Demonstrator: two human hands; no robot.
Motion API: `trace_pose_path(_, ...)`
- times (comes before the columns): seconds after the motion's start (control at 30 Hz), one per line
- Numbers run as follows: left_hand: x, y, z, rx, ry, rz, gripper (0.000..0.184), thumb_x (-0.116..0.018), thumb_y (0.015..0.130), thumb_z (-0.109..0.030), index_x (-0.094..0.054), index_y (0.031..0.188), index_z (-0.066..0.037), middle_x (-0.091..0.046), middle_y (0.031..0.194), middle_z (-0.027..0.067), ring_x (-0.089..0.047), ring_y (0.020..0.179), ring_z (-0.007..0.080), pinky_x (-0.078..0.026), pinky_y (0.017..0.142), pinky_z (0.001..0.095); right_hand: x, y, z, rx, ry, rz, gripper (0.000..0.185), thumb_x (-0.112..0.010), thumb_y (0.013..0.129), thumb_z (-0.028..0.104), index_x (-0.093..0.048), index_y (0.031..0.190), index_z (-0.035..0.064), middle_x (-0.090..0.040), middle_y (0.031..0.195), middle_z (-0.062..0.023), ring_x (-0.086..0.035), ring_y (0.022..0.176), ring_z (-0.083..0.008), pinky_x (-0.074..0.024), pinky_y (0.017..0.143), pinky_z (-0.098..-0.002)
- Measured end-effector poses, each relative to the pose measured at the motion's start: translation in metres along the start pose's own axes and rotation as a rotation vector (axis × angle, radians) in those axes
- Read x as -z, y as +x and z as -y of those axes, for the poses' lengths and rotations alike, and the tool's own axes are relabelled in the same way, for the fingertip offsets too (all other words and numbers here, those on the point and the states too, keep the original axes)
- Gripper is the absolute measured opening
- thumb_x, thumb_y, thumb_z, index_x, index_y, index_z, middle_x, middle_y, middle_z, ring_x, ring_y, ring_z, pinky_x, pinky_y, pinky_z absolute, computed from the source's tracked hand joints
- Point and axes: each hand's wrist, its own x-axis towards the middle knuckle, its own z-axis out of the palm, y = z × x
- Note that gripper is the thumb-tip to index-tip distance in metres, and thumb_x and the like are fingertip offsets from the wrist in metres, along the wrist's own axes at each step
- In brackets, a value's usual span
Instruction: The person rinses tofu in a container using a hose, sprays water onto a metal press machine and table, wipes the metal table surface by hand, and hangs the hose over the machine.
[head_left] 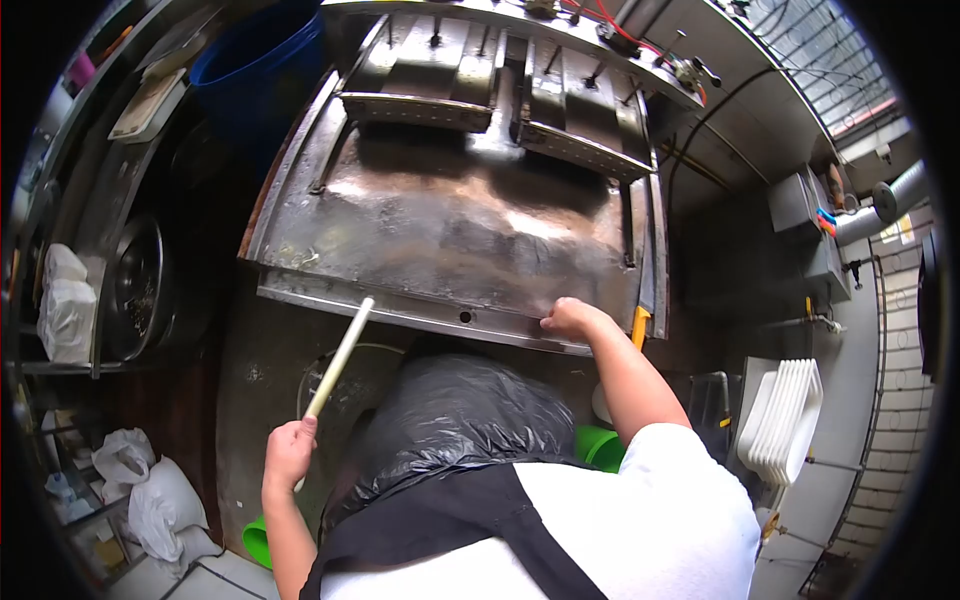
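Note:
My left hand [289,456] is closed around a long pale stick [340,358], which points up and away so that its far end comes to the front edge of the metal worktop [400,235]. Over that same edge, further right, my right hand [572,318] is curled into a fist; whatever it may hold is hidden. To the right of this fist lies a knife with a yellow handle [640,327], its blade along the worktop's right rim. The worktop surface looks wet and stained, with small scraps near its left front corner.
Two perforated metal boxes [420,110] stand at the back of the worktop under a bar with valves and red tubing. A blue bin [255,60] is at the back left. White trays [780,420] are stacked upright at right. White bags [165,500] sit lower left.

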Motion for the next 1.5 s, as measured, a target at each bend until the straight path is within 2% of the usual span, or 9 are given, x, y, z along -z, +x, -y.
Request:
trace_pose_path(0.17, -0.019, 0.016, -0.080, -0.177, 0.149, 0.361, 0.061, -0.064, 0.103, -0.052, -0.066, 0.075, 0.001, -0.054, 0.058, 0.0125, -0.049, 0.056, 0.0186, -0.044, 0.056, 0.0396, -0.065, -0.039, -0.014, -0.157, 0.055, -0.335, 0.048, -0.063, 0.102, 0.043, -0.069, 0.126, 0.0021, -0.070, 0.127, -0.0251, -0.066, 0.122, -0.0404, -0.0534, 0.104, -0.0500)
trace_pose_path(0.4, -0.025, 0.037, -0.194, -0.412, 0.278, 0.760, 0.057, -0.066, 0.100, -0.053, -0.072, 0.078, -0.001, -0.060, 0.061, 0.0154, -0.054, 0.055, 0.0265, -0.045, 0.056, 0.0413, -0.139, -0.045, -0.055, -0.248, 0.077, -0.996, 0.047, -0.064, 0.099, 0.048, -0.064, 0.117, 0.0048, -0.064, 0.120, -0.0179, -0.060, 0.117, -0.0390, -0.0506, 0.097, -0.0540)
trace_pose_path(0.5, -0.026, 0.041, -0.209, -0.504, 0.357, 0.828, 0.055, -0.067, 0.099, -0.054, -0.073, 0.079, -0.003, -0.061, 0.063, 0.0164, -0.060, 0.057, 0.0289, -0.047, 0.058, 0.0416, -0.140, -0.038, -0.109, -0.581, 0.278, -0.806, 0.053, -0.058, 0.102, 0.050, -0.061, 0.128, 0.0039, -0.058, 0.137, -0.0184, -0.057, 0.129, -0.0393, -0.0475, 0.104, -0.0572)
trace_pose_path(0.57, -0.024, 0.038, -0.211, -0.548, 0.282, 0.792, 0.049, -0.069, 0.100, -0.044, -0.069, 0.077, -0.002, -0.053, 0.059, 0.0106, -0.048, 0.054, 0.0167, -0.043, 0.054, 0.0372, -0.137, -0.042, -0.117, -0.640, 0.411, -0.786, 0.066, -0.056, 0.102, 0.051, -0.051, 0.145, 0.0024, -0.048, 0.154, -0.0204, -0.045, 0.146, -0.0381, -0.0424, 0.112, -0.0611)
trace_pose_path(0.77, -0.013, 0.035, -0.171, -0.378, 0.350, 0.622, 0.054, -0.065, 0.099, -0.054, -0.075, 0.085, -0.002, -0.065, 0.068, 0.0178, -0.063, 0.064, 0.0332, -0.051, 0.063, 0.0434, -0.124, -0.025, -0.079, -0.756, 0.390, -0.762, 0.068, -0.060, 0.096, 0.043, -0.053, 0.140, -0.0088, -0.048, 0.149, -0.0271, -0.041, 0.145, -0.0460, -0.0318, 0.118, -0.0652)
trace_pose_path(0.97, 0.022, 0.033, -0.031, -0.071, 0.206, 0.172, 0.060, -0.063, 0.102, -0.053, -0.067, 0.076, 0.001, -0.060, 0.063, 0.0131, -0.060, 0.060, 0.0236, -0.047, 0.060, 0.0408, -0.110, -0.031, 0.007, -0.424, 0.197, -0.589, 0.072, -0.062, 0.098, 0.056, -0.060, 0.133, -0.0077, -0.055, 0.139, -0.0317, -0.054, 0.131, -0.0461, -0.0410, 0.112, -0.0602)
trace_pose_path(1.13, 0.024, 0.031, 0.058, 0.016, -0.070, -0.334, 0.073, -0.053, 0.106, -0.064, -0.059, 0.069, -0.002, -0.052, 0.059, 0.0029, -0.051, 0.057, 0.0128, -0.041, 0.055, 0.0353, -0.084, -0.022, 0.074, 0.312, 0.265, -0.570, 0.048, -0.065, 0.100, 0.042, -0.070, 0.124, 0.0006, -0.069, 0.126, -0.0247, -0.066, 0.121, -0.0416, -0.0527, 0.103, -0.0499)
trace_pose_path(1.3, -0.007, 0.011, 0.019, -0.044, -0.307, -0.220, 0.068, -0.053, 0.107, -0.062, -0.060, 0.071, -0.003, -0.053, 0.061, -0.0006, -0.052, 0.059, 0.0093, -0.041, 0.055, 0.0300, -0.024, -0.013, 0.148, 0.534, 0.635, -0.538, 0.042, -0.066, 0.100, 0.036, -0.073, 0.121, 0.0009, -0.077, 0.101, -0.0216, -0.074, 0.102, -0.0347, -0.0580, 0.088, -0.0452)
trace_pose_path(1.5, -0.004, -0.024, -0.065, -0.223, -0.108, 0.147, 0.063, -0.069, 0.101, -0.054, -0.060, 0.070, 0.000, -0.052, 0.060, 0.0050, -0.043, 0.060, 0.0117, -0.041, 0.054, 0.0348, 0.033, 0.014, 0.208, 0.414, 1.575, 0.132, 0.019, -0.063, 0.106, 0.024, -0.063, 0.114, 0.0061, -0.066, 0.089, -0.0058, -0.067, 0.070, -0.0181, -0.0591, 0.061, -0.0320)
